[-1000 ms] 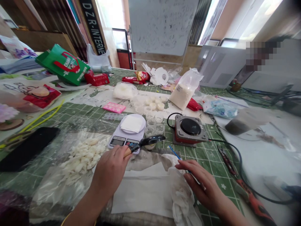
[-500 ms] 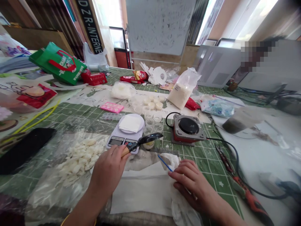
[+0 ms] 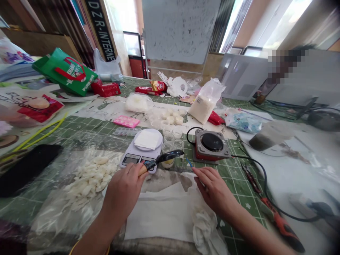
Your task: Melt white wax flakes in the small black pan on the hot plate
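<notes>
Black, shallow-bowled pan [image 3: 170,156] with a pale wooden handle is held above the bench [image 3: 235,177], toward its near edge and roughly midway between its left and right edges; a green cover with white grid lines dresses that bench. Toward the near left corner, a crumpled clear plastic sheet [image 3: 47,219] carries a heap of off-white flakes [image 3: 90,173]. White paper sheets [image 3: 159,219] lie by the middle of the near edge. Farther in stand a white digital scale [image 3: 140,151] and, toward the right edge, a square grey-and-red hot plate [image 3: 212,142]; clear round cups [image 3: 177,132] sit between them. The left grip [image 3: 123,189] is wrapped round the pan's handle; the right grip [image 3: 216,187] pinches a thin blue stick [image 3: 188,161].
</notes>
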Action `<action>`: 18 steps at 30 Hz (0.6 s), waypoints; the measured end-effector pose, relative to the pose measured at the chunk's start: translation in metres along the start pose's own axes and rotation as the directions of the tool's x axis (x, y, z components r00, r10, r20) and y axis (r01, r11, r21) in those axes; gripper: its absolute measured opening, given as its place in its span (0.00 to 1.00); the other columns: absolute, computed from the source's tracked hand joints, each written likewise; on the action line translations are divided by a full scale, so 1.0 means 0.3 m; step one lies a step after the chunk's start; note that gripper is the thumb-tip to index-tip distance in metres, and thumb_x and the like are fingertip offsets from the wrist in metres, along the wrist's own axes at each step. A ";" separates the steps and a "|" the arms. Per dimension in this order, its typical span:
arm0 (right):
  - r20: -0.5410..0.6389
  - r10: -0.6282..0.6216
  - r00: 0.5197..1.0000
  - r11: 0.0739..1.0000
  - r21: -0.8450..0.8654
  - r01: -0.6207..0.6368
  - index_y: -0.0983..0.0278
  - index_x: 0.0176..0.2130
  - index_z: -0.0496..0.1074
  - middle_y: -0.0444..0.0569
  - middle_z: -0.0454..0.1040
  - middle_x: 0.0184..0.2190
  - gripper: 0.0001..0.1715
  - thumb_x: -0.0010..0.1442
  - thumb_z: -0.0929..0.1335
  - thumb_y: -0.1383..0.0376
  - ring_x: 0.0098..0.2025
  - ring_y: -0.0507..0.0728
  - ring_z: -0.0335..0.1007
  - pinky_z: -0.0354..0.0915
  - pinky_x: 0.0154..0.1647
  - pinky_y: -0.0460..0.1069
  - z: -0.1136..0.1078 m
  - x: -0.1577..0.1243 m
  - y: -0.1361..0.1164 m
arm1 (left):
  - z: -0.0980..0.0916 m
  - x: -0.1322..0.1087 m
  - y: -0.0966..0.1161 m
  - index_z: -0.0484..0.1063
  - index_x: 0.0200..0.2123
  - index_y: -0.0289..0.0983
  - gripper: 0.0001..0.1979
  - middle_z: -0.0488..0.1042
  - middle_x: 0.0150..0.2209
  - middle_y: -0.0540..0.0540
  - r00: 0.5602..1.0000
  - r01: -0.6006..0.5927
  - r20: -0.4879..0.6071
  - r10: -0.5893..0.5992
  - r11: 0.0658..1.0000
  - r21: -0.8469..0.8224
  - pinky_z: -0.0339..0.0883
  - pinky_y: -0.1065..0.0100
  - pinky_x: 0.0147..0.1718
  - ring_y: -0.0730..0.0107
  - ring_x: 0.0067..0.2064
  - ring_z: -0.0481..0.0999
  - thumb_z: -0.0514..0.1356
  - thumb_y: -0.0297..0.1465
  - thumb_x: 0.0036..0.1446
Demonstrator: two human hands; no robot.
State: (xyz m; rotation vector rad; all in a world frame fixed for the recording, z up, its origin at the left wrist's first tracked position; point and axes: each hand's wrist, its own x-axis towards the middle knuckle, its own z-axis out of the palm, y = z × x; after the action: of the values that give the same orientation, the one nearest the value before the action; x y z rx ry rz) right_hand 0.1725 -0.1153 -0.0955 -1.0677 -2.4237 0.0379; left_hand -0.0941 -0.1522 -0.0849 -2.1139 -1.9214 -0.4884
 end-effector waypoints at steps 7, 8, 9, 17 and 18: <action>0.076 -0.027 0.997 0.999 0.048 0.023 0.68 0.46 0.66 0.53 0.72 0.37 0.16 0.57 0.59 0.71 0.39 0.57 0.65 0.66 0.42 0.55 0.053 0.075 0.035 | -0.002 0.001 0.000 0.66 0.39 0.35 0.10 0.71 0.32 0.45 1.000 0.014 -0.001 -0.014 1.000 -0.025 0.63 0.65 0.33 0.64 0.34 0.70 0.51 0.34 0.56; 0.076 -0.025 0.997 0.998 0.058 0.021 0.68 0.45 0.66 0.53 0.72 0.37 0.16 0.57 0.59 0.71 0.39 0.56 0.65 0.66 0.41 0.54 0.058 0.079 0.036 | -0.002 0.001 -0.001 0.66 0.39 0.35 0.10 0.71 0.32 0.45 1.000 0.015 0.005 -0.015 0.999 -0.029 0.63 0.65 0.33 0.64 0.34 0.70 0.50 0.34 0.56; 0.076 -0.021 0.997 0.998 0.066 0.016 0.68 0.45 0.66 0.53 0.72 0.37 0.16 0.57 0.59 0.71 0.39 0.56 0.65 0.66 0.42 0.54 0.062 0.080 0.036 | -0.003 0.001 -0.001 0.66 0.39 0.35 0.11 0.71 0.33 0.45 1.000 0.019 0.011 -0.019 0.999 -0.031 0.63 0.65 0.33 0.64 0.34 0.70 0.50 0.33 0.56; 0.055 0.010 0.998 0.998 0.069 -0.014 0.67 0.41 0.67 0.52 0.73 0.33 0.12 0.58 0.60 0.70 0.36 0.56 0.66 0.66 0.38 0.54 0.061 0.071 0.027 | 0.001 0.003 -0.004 0.66 0.38 0.36 0.11 0.71 0.33 0.44 0.999 0.029 0.020 -0.029 0.999 -0.037 0.63 0.65 0.34 0.64 0.35 0.70 0.51 0.35 0.56; 0.033 0.017 0.999 0.997 0.078 -0.020 0.67 0.41 0.67 0.52 0.73 0.33 0.11 0.58 0.60 0.70 0.36 0.56 0.66 0.66 0.38 0.53 0.062 0.073 0.028 | 0.002 0.003 -0.005 0.66 0.39 0.36 0.11 0.71 0.33 0.44 0.999 0.029 0.021 -0.028 0.999 -0.037 0.62 0.65 0.33 0.63 0.35 0.70 0.50 0.35 0.56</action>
State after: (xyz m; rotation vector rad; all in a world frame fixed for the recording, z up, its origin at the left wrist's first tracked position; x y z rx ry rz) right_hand 0.1576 -0.0909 -0.1044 -1.0623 -2.4203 0.1569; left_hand -0.0953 -0.1508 -0.0851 -2.1252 -1.9708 -0.5143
